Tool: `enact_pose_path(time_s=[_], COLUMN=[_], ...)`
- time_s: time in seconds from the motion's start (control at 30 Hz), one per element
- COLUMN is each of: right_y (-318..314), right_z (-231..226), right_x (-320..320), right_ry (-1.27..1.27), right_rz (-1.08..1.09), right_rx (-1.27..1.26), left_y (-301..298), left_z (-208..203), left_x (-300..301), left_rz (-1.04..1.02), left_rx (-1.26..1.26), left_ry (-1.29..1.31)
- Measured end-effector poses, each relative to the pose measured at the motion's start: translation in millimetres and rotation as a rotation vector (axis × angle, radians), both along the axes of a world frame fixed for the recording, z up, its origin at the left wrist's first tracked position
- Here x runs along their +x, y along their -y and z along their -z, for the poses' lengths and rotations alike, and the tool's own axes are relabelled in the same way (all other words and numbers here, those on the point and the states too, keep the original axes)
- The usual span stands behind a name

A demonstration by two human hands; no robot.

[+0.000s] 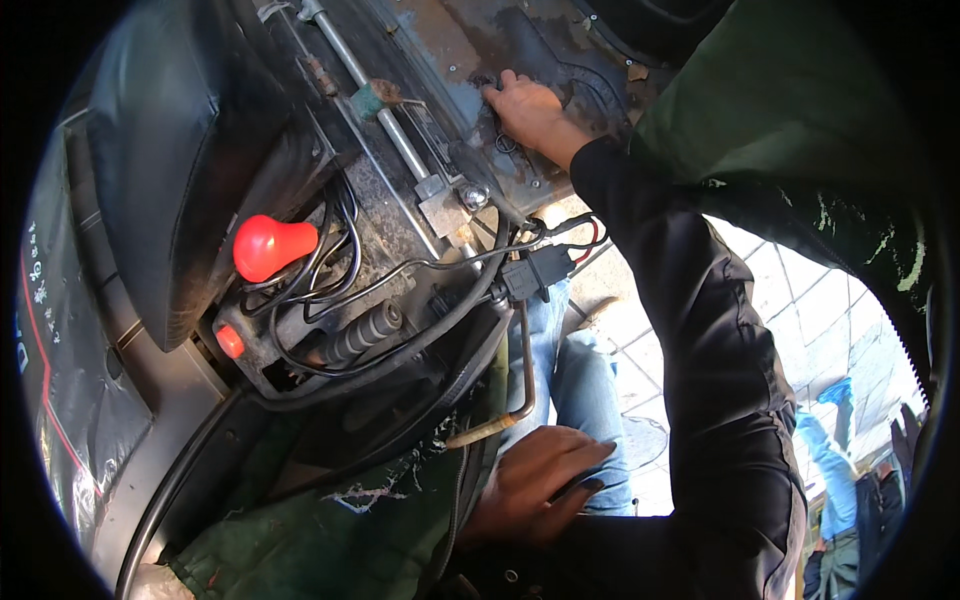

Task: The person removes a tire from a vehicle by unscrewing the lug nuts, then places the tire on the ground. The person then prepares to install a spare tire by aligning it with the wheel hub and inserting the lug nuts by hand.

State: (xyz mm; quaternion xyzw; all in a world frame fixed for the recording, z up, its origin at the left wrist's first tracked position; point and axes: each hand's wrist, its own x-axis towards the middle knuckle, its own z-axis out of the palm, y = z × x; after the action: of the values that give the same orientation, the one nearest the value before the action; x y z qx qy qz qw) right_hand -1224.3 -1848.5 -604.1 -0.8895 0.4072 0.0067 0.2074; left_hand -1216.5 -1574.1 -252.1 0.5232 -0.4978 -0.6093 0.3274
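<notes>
Over on the scuffed, rust-stained metal plate point(468, 95), the person's right grip point(530, 107) rests with its fingers curled down against the surface; whether they pinch anything, I cannot tell. Its black sleeve point(700, 300) bends back toward the body. Lower down, the left grip point(540, 475) hangs loosely bent near the pale end of a bent rod point(523, 360), its palm hidden, so I cannot tell what it might hold. Between plate and black padded seat point(180, 150) run a steel bar point(400, 145), black cables point(350, 230) and a bulbous red knob point(268, 247). Far left, shiny plastic sheeting point(75, 390) carries a red line, small dark characters and larger blue lettering, cut off at the edge.
</notes>
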Motion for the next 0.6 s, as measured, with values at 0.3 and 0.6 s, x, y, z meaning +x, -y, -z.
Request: enact_pose_path(time_s=[0.3,0.6], right_y=[3,-49], right_z=[-10,-26], right_x=[-25,-38], right_ry=[0.059,0.166], right_rz=[0.227,-0.031], right_rx=[0.160,0.216], left_y=[-31,-45], left_z=[50,79], left_x=[-20,-32], left_rz=[0.168,0.173], left_rx=[0.181,0.083], left_ry=[0.183,0.327])
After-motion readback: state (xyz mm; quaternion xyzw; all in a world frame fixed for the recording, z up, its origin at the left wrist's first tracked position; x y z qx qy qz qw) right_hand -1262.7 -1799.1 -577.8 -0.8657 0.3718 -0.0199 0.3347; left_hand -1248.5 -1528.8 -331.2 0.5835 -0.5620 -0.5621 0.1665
